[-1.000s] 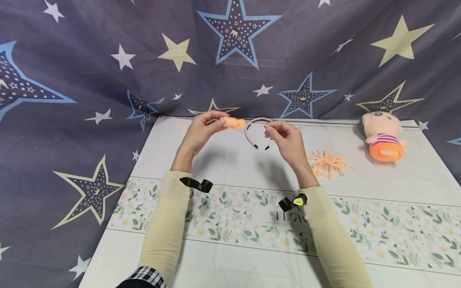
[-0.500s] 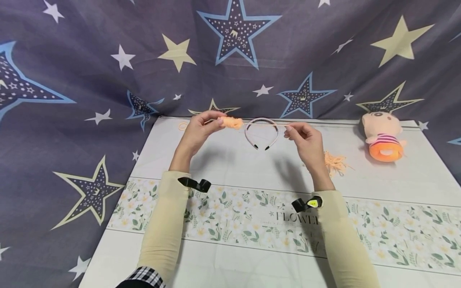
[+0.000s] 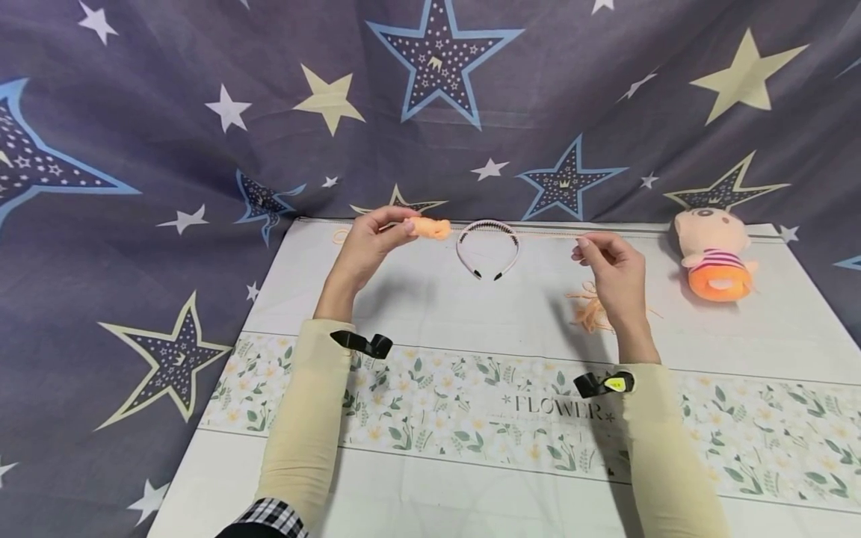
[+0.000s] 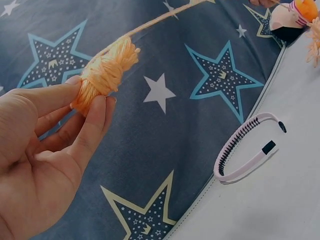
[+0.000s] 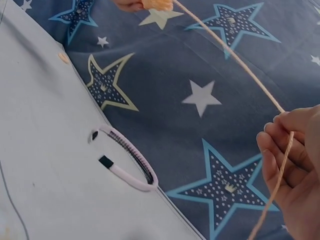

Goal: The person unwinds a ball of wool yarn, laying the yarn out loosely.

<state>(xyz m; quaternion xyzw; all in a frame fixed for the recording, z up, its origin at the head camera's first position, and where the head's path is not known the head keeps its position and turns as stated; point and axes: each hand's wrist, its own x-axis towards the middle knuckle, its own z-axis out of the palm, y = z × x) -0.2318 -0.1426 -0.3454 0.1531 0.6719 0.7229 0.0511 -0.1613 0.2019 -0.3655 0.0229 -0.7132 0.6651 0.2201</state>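
Left hand (image 3: pixel 365 245): pinches yarn bundle (image 3: pixel 432 228), raised above the table (image 3: pixel 444 317)
Right hand (image 3: pixel 615 269): pinches its strand (image 3: pixel 548 236)
Yarn step: seems to be unwinding
Next pull: probably needs steady bundle, strand without tangle

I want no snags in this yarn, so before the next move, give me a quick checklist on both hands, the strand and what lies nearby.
1. Left hand holds the yarn bundle: ok, pinched between thumb and fingers.
2. Right hand holds the strand: ok, pinched at the fingertips.
3. Strand between the hands free of slack: ok, it runs nearly straight.
4. Headband apart from the strand: ok, the wrist views show a gap.
5. Strand's tail free of the loose yarn pile: cannot tell, the right hand and wrist partly hide the pile.
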